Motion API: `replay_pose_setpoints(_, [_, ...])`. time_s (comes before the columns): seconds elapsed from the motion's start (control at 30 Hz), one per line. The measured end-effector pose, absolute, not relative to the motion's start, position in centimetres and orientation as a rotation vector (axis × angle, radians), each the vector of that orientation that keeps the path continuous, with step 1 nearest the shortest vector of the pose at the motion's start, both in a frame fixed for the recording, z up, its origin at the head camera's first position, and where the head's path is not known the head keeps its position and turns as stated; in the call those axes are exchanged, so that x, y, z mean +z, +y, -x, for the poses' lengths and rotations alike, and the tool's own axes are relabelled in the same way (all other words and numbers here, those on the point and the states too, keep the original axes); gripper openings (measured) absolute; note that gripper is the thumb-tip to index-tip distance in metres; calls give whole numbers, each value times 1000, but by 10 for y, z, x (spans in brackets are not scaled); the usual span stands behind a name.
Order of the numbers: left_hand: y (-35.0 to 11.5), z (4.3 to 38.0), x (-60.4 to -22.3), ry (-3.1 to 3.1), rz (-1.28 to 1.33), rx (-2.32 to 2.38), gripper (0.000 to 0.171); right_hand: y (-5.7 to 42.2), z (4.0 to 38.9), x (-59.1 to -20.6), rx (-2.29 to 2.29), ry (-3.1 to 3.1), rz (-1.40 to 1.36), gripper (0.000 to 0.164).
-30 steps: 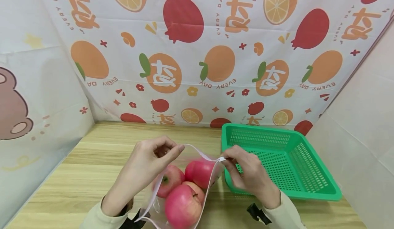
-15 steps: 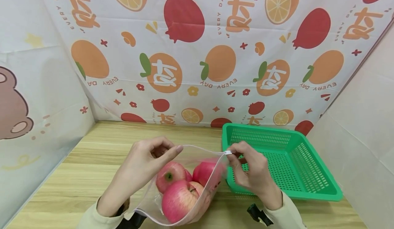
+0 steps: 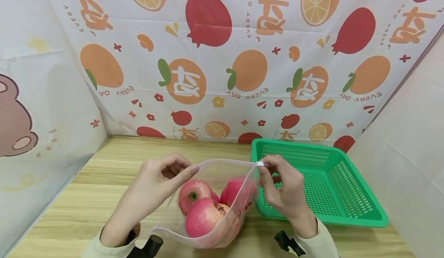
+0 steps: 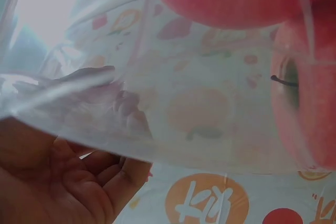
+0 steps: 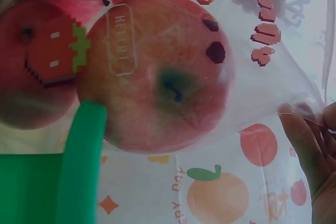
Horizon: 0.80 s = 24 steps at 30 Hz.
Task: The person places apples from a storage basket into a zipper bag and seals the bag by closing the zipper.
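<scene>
A clear slider zip bag (image 3: 225, 170) with its mouth wide apart holds several red-pink apples (image 3: 202, 217). My left hand (image 3: 155, 186) pinches the rim at the far left between thumb and fingers. At the right corner my right hand (image 3: 282, 184) pinches the white slider (image 3: 260, 164) and the bag's edge. In the left wrist view the left hand (image 4: 79, 182) shows partly behind clear plastic, beside the apples (image 4: 310, 82). Printed strawberries and letters cover the bag's side in the right wrist view, over an apple (image 5: 142, 108); the right hand (image 5: 310, 150) holds the corner there.
A green mesh basket (image 3: 319, 188) stands right of the bag, close behind the right hand. The wooden table (image 3: 69, 200) reaches back to a fruit-patterned cloth (image 3: 222, 76). White cloth walls (image 3: 409, 157) border both sides.
My right hand has moved up and to the right with the slider. The left hand has shifted slightly left. The bag's mouth has spread wider, and its front rim has risen over the apples.
</scene>
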<state>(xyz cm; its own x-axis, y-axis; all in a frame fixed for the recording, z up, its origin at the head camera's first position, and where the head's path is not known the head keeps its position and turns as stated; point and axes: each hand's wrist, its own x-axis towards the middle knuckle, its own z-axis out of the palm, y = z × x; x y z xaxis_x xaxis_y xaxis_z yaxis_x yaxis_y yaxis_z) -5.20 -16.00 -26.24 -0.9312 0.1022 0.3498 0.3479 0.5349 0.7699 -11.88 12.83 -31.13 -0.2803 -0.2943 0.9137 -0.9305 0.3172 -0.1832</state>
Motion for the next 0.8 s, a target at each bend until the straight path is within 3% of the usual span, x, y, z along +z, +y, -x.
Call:
replay_pose_setpoints(0.4, [-170,53,-266,-2495,398,-1298,3,133,122,-313,1034,-1824,-1060,25])
replay_pose_setpoints(0.8, [-204,49,-270,-2743,816,-1195,26,132,130,-314,1036,-1809,-978,31])
